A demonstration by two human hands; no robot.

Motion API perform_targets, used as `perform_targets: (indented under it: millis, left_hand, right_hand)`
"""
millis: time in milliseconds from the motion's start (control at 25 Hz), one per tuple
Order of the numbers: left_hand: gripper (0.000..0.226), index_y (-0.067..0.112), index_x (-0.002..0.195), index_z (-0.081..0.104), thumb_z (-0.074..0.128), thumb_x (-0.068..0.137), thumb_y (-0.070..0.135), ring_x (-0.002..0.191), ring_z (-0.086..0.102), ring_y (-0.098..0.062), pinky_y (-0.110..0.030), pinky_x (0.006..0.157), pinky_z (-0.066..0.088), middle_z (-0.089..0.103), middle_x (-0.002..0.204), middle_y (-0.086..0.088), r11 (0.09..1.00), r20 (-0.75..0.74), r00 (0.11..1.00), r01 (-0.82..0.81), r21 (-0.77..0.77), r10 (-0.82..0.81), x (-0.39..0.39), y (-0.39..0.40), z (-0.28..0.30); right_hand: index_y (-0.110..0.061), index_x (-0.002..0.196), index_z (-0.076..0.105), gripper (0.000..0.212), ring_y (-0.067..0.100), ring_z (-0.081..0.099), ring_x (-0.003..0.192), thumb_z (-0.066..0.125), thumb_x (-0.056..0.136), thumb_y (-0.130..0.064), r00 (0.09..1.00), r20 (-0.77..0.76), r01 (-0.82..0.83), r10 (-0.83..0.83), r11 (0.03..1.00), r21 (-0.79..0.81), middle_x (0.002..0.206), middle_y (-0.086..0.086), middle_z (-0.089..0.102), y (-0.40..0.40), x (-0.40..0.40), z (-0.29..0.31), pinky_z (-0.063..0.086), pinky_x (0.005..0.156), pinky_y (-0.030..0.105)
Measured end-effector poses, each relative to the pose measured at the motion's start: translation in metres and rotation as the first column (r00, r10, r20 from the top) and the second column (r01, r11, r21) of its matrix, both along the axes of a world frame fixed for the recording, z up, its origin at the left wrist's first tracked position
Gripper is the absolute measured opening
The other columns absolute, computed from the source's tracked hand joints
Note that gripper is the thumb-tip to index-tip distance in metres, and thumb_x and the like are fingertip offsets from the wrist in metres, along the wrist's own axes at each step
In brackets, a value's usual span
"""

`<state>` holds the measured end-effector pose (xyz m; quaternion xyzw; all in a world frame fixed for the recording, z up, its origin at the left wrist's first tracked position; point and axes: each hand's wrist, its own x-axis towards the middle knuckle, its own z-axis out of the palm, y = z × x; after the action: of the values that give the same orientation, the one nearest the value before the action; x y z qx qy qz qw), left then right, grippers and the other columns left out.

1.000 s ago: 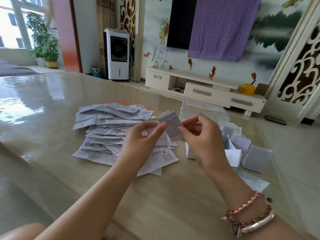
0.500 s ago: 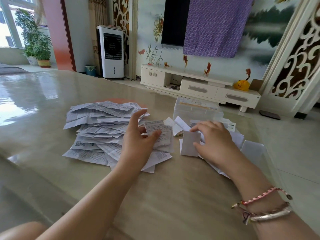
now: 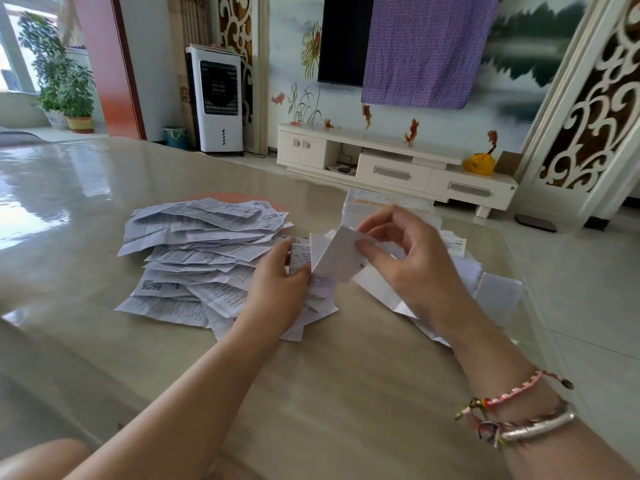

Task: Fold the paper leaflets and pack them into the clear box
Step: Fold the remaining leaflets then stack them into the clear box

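— White paper in the right hand [image 3: 412,268]: what is it?

— A blank folded piece [image 3: 341,258], pinched at its top edge between thumb and forefinger and raised just above the table [image 3: 311,393]. The left hand [image 3: 280,289] pinches a printed folded leaflet [image 3: 299,256] beside it, over the near edge of the loose leaflet pile [image 3: 201,254].

— How should this step go?

— My judgement: bring the two pieces together squarely, edges aligned, and keep the creases flat so they slide into the clear box [image 3: 388,206] without springing open.

— And the box?

— It sits behind the right hand, mostly hidden by it; only its top and part of one side show. I can't tell how full it is. More white pieces [image 3: 498,292] lie to the right, partly covered by the wrist, and the leaflet print is too small to read
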<state>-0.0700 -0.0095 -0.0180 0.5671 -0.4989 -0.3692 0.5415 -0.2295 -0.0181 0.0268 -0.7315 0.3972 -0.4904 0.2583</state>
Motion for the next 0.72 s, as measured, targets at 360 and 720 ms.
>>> perform_targets:
  millis: [360, 720]
  left_hand:
    - [0.028, 0.014, 0.122, 0.061, 0.048, 0.1, 0.025, 0.088, 0.06, -0.019, -0.037, 0.084, 0.05, 0.066, 0.1, -0.007, 0.946, -0.451, 0.871, 0.289, 0.146, -0.196, -0.011, 0.017, 0.016]
    - [0.036, 0.022, 0.101, 0.045, 0.048, 0.09, -0.013, 0.075, 0.067, -0.024, -0.046, 0.074, 0.057, 0.068, 0.093, -0.015, 0.974, -0.318, 0.936, 0.196, 0.112, -0.152, -0.013, 0.014, 0.011]
  right_hand:
    - [-0.027, 0.083, 0.068, 0.021, 0.009, 0.061, 0.069, 0.065, 0.087, -0.007, 0.991, -0.131, 0.011, 0.004, 0.994, 0.113, 0.079, -0.003, 0.069, -0.007, 0.01, -0.018, 0.052, 0.071, 0.025]
    - [-0.023, 0.099, 0.064, 0.028, 0.004, 0.064, 0.083, 0.074, 0.079, -0.005, 0.991, -0.132, 0.049, -0.031, 0.989, 0.136, 0.091, -0.008, 0.068, -0.008, -0.013, -0.008, 0.051, 0.074, 0.017]
